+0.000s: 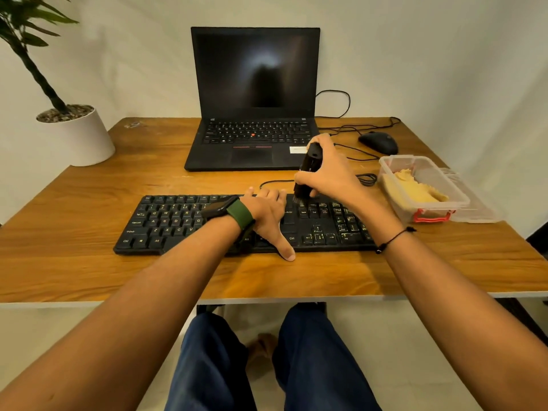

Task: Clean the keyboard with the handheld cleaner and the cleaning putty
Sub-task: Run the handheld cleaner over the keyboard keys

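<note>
A black keyboard (178,221) lies across the middle of the wooden desk (89,262). My left hand (268,216) rests flat on its middle, fingers straight over the far edge and thumb reaching past the near edge. My right hand (329,170) grips a black handheld cleaner (307,173) held upright, its brush tip touching the keys at the top row just right of my left hand. Yellowish cleaning putty (415,189) lies in an open clear plastic box (427,200) to the right of the keyboard.
An open black laptop (255,99) with a dark screen stands behind the keyboard. A black mouse (379,142) and loose cables (350,157) lie at the back right. A potted plant (74,132) stands left of the desk. My knees are under the near edge.
</note>
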